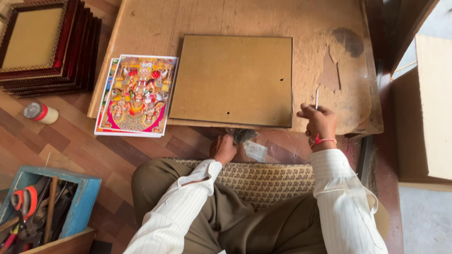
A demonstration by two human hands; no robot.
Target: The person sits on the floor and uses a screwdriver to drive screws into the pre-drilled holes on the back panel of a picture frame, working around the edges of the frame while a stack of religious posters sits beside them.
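My right hand is closed around a thin metal tool that points up, just right of a brown backing board. The board lies flat on a worn wooden work board. My left hand rests on the floor below the board's near edge, its fingers at a small clear plastic bag of dark small pieces. Whether the left fingers grip the bag is unclear. I sit cross-legged on a patterned mat.
A stack of colourful printed pictures lies left of the board. Dark red frames are stacked at the top left. A small bottle lies on the floor. A blue tool box with scissors sits at the bottom left. A board panel stands at the right.
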